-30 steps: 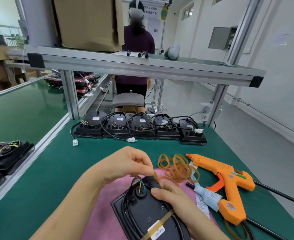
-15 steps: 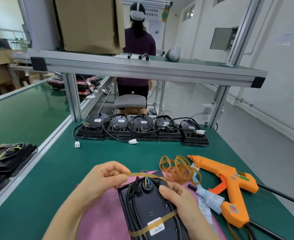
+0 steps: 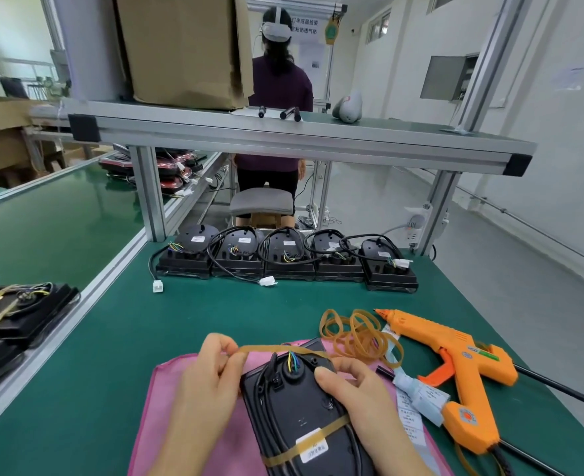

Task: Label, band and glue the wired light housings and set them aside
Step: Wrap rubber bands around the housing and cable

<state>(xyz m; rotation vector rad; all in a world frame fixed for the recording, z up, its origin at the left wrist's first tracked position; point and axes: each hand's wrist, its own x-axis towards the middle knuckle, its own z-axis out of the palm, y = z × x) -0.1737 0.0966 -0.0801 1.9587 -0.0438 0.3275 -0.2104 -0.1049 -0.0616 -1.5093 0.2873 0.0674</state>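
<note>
One light housing [image 3: 300, 407] lies near and central on a pink mat [image 3: 167, 407] on the counter [image 3: 112, 338]. Its long axis runs from near to far and leans a little left at the far end. It sits directly between the hands. The left hand [image 3: 208, 383] is just off its far-left corner, and the right hand [image 3: 362, 396] is on its far-right side, so both are about equally near. The left hand pinches a rubber band [image 3: 273, 348], stretched taut to the right across the far end, above the coloured wires [image 3: 292, 360]. The right hand grips the housing, thumb on top and fingers curled at the edge; the band's other end seems caught under them, though that is hidden. A second band [image 3: 335, 427] already crosses the near end over a white label [image 3: 312, 448]. The coming move looks like seating the stretched band over the far end. Print on that label, on the label strip [image 3: 417, 396] and on the glue gun [image 3: 455, 365] is too small to read. A far wall sign [image 3: 304, 25] carries Chinese characters, partly hidden.
</note>
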